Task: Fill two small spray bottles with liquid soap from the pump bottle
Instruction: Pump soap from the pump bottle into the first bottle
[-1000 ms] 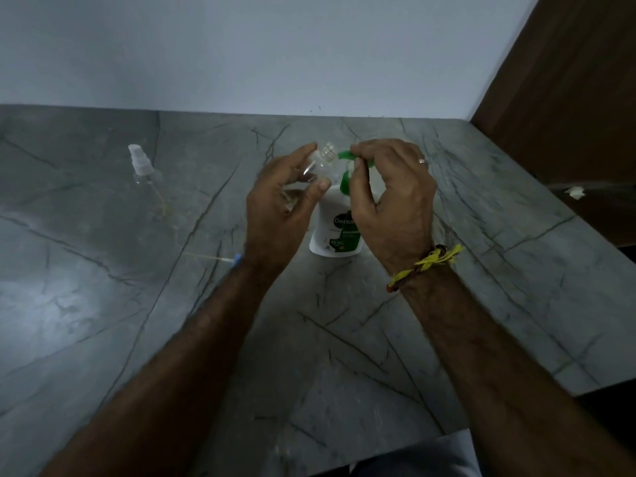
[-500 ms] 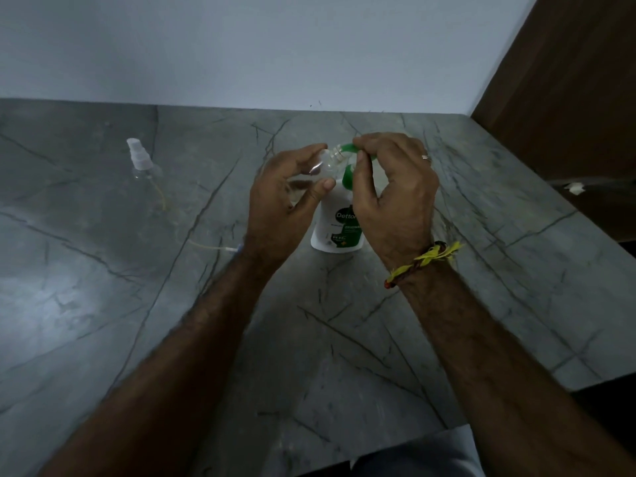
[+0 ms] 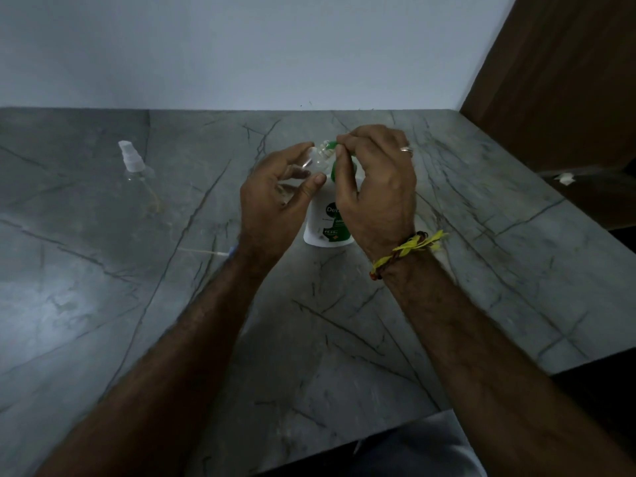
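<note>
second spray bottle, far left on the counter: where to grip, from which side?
Grip the spray bottle around its clear round body, below the white sprayer head. It seems to stand upright and alone on the counter, so come from the side; the free-hand side is open.

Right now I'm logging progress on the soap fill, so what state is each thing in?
Pump bottle: upright on the counter, right hand on its green pump.
Held spray bottle: uncapped, tilted, mouth at the nozzle, in the left hand.
Far spray bottle: upright, capped, untouched; fill level unclear.
</note>
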